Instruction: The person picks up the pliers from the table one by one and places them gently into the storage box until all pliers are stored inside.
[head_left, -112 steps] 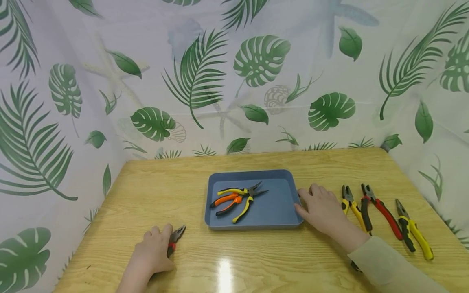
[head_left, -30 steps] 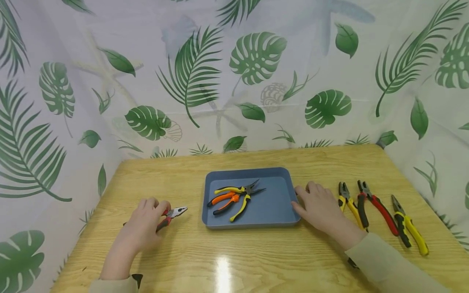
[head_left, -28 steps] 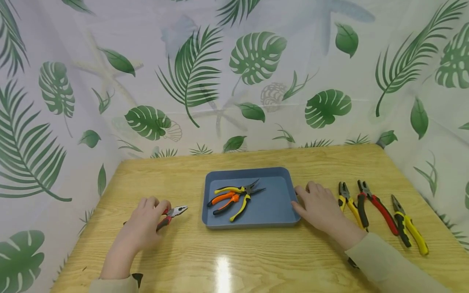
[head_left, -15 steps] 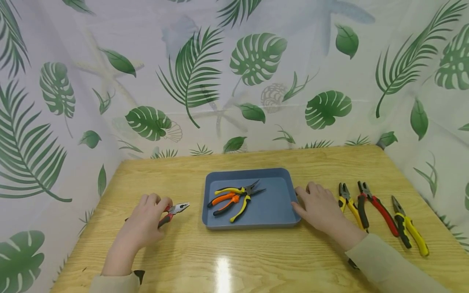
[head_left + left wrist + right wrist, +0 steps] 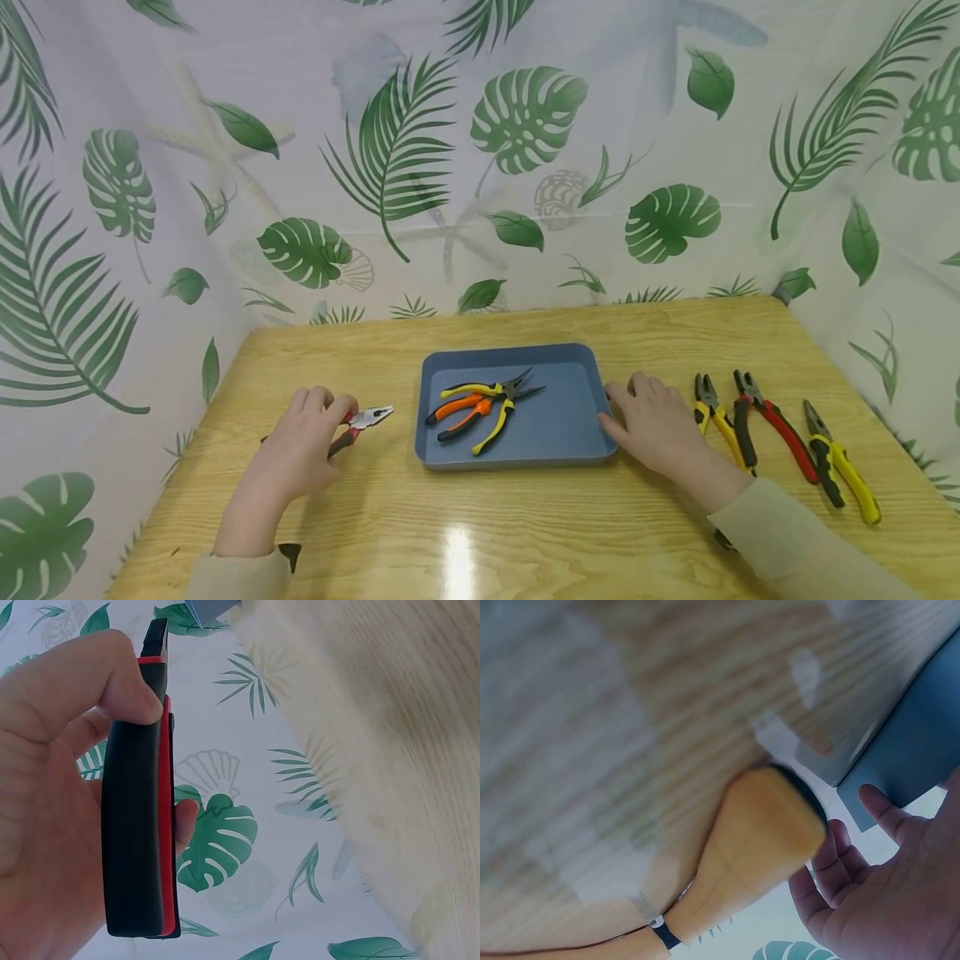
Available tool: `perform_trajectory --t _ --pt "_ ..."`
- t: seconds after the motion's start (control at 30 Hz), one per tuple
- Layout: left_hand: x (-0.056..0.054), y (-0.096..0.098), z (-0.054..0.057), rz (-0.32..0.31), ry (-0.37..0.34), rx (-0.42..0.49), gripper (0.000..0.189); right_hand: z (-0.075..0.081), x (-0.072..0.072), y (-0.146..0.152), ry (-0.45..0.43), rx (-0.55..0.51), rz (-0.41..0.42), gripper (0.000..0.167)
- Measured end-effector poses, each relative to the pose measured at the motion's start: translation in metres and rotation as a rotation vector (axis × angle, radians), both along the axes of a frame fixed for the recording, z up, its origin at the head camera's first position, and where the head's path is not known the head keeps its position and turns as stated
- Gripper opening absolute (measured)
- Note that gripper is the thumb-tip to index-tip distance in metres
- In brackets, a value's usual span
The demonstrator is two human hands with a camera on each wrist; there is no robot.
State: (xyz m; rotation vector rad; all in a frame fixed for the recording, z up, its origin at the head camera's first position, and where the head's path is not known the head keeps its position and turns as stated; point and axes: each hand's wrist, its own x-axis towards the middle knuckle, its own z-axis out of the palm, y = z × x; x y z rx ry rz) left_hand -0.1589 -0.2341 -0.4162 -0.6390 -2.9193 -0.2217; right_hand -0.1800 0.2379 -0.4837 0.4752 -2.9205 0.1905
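My left hand grips combination pliers with red and black handles, raised over the left of the table, their metal jaws pointing right toward the tray. In the left wrist view the thumb presses on the black handle and a fingertip shows behind it. My right hand rests at the right end of the blue tray, its fingers relaxed and its thumb against the tray wall in the right wrist view. Inside the tray lie yellow-black long-nose pliers and orange-black handled pliers, partly overlapping.
To the right of my right hand lie yellow-handled pliers, partly hidden by the forearm, red-and-black pliers and yellow-black long-nose pliers. A leaf-print cloth stands behind the wooden table and along its sides.
My left hand has lifted the red-black pliers from the table's front left, then moved slightly up and right with them. The right hand stays at the tray's end.
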Motion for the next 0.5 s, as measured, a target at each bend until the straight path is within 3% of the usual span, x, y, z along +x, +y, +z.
perform_trajectory --t 0.5 --pt "-0.009 0.013 0.01 -0.026 0.023 0.001 0.061 0.0 -0.001 0.0 -0.01 0.002 -0.011 0.044"
